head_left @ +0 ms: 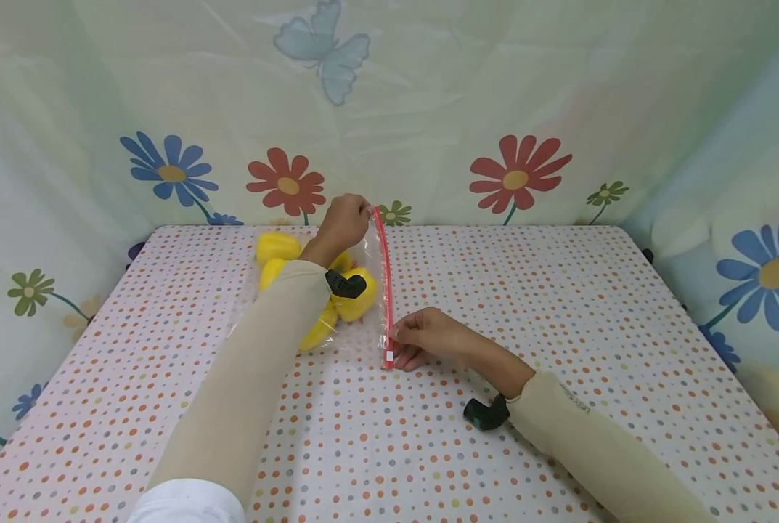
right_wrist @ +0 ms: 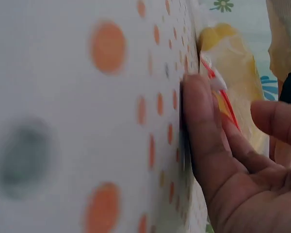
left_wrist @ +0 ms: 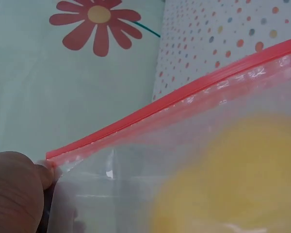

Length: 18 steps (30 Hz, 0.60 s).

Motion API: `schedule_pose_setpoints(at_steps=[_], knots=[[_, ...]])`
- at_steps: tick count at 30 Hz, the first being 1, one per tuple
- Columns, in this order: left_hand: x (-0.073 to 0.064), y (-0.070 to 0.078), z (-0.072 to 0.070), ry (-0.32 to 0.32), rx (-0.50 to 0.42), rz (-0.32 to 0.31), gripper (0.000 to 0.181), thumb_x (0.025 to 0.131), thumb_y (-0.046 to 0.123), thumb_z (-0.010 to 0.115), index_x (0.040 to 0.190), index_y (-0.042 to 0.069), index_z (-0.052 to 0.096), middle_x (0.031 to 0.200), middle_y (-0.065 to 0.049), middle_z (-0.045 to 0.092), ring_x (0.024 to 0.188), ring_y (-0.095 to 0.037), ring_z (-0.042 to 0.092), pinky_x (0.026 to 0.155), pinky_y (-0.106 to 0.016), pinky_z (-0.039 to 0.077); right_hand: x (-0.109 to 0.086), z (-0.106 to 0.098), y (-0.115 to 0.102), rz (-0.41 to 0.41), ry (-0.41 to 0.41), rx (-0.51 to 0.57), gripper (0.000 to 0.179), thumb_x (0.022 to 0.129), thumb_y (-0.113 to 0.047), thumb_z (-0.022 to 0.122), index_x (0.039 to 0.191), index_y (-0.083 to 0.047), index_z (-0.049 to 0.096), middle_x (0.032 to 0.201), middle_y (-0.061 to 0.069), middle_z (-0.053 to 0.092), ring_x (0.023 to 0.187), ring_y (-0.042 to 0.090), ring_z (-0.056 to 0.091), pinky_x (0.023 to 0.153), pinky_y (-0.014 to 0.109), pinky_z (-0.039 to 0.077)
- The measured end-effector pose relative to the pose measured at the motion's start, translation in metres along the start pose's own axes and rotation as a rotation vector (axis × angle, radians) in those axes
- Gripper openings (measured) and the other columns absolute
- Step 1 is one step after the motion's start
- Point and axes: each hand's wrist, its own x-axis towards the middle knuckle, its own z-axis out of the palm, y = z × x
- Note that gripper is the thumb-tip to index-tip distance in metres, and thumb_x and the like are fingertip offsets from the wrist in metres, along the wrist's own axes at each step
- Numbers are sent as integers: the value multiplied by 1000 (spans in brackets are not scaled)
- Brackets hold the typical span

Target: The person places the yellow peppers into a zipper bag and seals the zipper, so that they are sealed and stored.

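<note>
A clear zip bag with a red zip strip lies on the table, holding several smooth yellow rounded things. My left hand reaches over the bag and pinches the far corner at the end of the strip. In the left wrist view, the thumb is at that corner and the strip runs taut from it. At the near end, by the white slider, is my right hand. The right wrist view shows its thumb apart from its extended fingers, which lie along the tabletop beside the slider.
A dotted cloth covers the table. Behind it hangs a curtain printed with flowers and a butterfly, and more printed fabric stands at both sides. Black wrist cameras sit on both forearms.
</note>
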Motion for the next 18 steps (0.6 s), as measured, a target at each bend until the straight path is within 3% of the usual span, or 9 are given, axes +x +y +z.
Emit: schedule_pose_setpoints(at_steps=[5,9,13,16,18], knots=[[-1,0,-3,-49,20,31,30,104,19,45,119,0,63,87,-9,59,71,-22,52,63,-29,44,23,-8,-17,-66,193,99,29,100,-11,54,124,7,55,97,18,67,76,22,68,74,37,57],[-1,-2,-6,-113,79,60,35,105,18,40,127,-1,59,91,-11,61,72,-24,53,69,-31,46,42,-13,-29,-107,309,139,31,99,-12,56,124,6,55,105,18,64,79,21,67,79,39,56],[-4,-1,-9,-162,160,111,41,104,18,38,139,-2,49,122,-15,61,95,-26,60,90,-33,47,55,-15,-34,-113,370,148,27,97,-9,58,119,6,58,104,17,63,80,20,65,84,41,54],[-11,1,-13,-190,211,138,44,104,18,40,144,0,43,141,-14,51,120,-26,54,104,-37,39,59,-17,-34,-113,381,141,25,95,-8,60,116,6,58,101,16,63,78,20,64,85,42,54],[-17,3,-16,-219,245,155,44,104,19,42,145,1,43,144,-12,48,128,-25,48,107,-38,36,58,-19,-33,-114,375,141,25,95,-7,60,116,7,58,99,17,63,78,20,63,85,43,54]])
